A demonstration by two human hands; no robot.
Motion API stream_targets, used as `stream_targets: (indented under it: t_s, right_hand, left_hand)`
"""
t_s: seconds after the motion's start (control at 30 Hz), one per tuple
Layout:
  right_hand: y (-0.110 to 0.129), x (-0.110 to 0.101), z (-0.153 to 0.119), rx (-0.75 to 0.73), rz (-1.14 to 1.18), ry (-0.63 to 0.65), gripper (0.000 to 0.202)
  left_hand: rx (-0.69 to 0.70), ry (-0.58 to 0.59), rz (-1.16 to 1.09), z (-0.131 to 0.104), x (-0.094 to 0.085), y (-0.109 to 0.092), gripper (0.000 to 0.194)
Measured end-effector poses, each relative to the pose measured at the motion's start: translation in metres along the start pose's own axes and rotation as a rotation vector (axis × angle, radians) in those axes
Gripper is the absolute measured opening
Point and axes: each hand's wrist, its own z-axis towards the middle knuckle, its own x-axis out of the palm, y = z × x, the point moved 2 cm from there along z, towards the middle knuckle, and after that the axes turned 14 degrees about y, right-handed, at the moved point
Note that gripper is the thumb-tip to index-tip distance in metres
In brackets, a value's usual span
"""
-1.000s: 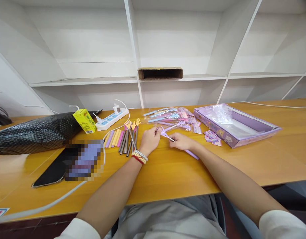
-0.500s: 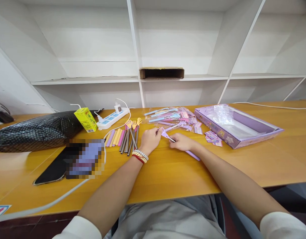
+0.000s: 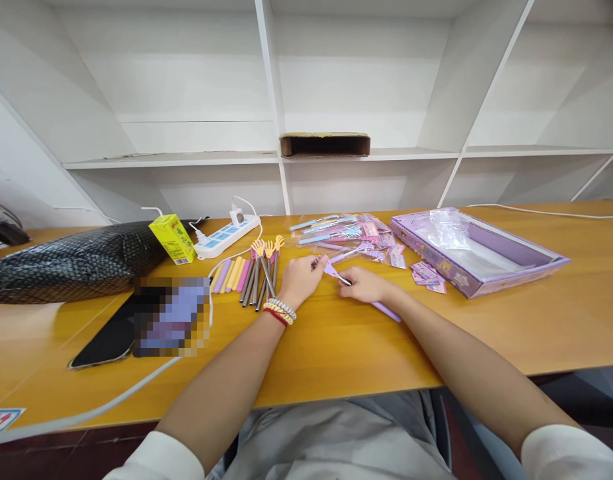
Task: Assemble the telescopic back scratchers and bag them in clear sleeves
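My left hand [image 3: 302,275] is closed on the head of a purple claw-shaped piece [image 3: 330,268]. My right hand [image 3: 362,285] pinches the metal rod [image 3: 344,281] joined to or meeting that piece; the exact joint is too small to tell. A purple handle [image 3: 386,311] lies on the table under my right wrist. Left of my hands are metal rods [image 3: 256,283] with yellow and pink claw heads [image 3: 269,249], beside several yellow, purple and pink tubes [image 3: 230,275]. Behind my hands lie bagged blue and purple claw sticks [image 3: 331,231].
An open purple box [image 3: 466,277] with clear plastic stands at the right, small printed cards [image 3: 426,275] beside it. At the left are a power strip [image 3: 227,238], yellow drink carton [image 3: 172,239], phones [image 3: 106,333], a black wrapped bundle [image 3: 71,263] and a white cable [image 3: 136,387].
The view has shifted very slightly. Both hands keep nearly the same position and grip.
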Motion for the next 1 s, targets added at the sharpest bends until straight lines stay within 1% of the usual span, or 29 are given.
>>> stream_targets:
  t_s: [0.17,0.47,0.57,0.8,0.9,1.0]
  right_hand:
    - [-0.0005,0.0005,0.0006,0.006,-0.036,0.001,0.012]
    - [-0.0022,0.0022,0.0019,0.019,-0.072,-0.015,0.014]
    - [-0.0020,0.0024,0.0021,0.018,-0.082,-0.007,0.015]
    - [-0.0038,0.0024,0.0027,0.020,-0.092,-0.010,0.016]
    - [-0.0039,0.0021,0.0031,0.018,-0.098,-0.016,0.016]
    - [-0.0037,0.0021,0.0029,0.018,-0.099,-0.025,0.016]
  left_hand:
    - [-0.008,0.023,0.043,0.0003,-0.0019,-0.0004,0.056]
    - [-0.080,0.057,0.273,-0.0030,-0.0029,-0.0045,0.064]
    - [-0.074,0.083,0.266,-0.0035,-0.0033,-0.0052,0.066]
    - [-0.059,0.086,0.248,-0.0033,-0.0029,-0.0064,0.054]
    - [-0.055,0.080,0.254,-0.0031,-0.0028,-0.0067,0.054]
    - [-0.058,0.073,0.266,-0.0033,-0.0035,-0.0064,0.059]
